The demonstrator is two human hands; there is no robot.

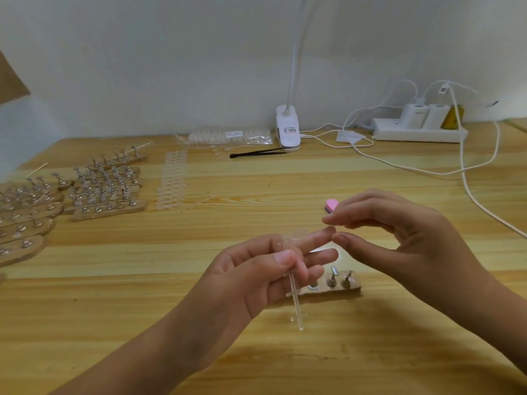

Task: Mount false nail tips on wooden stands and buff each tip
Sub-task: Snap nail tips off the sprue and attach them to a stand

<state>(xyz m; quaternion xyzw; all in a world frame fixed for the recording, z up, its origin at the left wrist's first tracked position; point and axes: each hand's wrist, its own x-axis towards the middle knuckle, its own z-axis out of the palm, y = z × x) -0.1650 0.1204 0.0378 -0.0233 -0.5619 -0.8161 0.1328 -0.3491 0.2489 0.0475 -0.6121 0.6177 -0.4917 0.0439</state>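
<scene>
We see the left hand point(256, 277) gripping a clear plastic sprue point(295, 297) between thumb and fingers point(285, 258), with one false nail tip point(296, 233) at its top end, above the worktop point(142, 295). The right hand point(405, 243) hovers just beside it, thumb and forefinger curved close around the left forefinger's end. Whether they pinch anything, we cannot tell. Under the hands lies a wooden stand point(336, 289) with metal pegs; a pink buffer point(331, 205) lies behind. Labels on the lamp clip point(288, 129) and the tip bag point(234, 134) are too blurred to read.
</scene>
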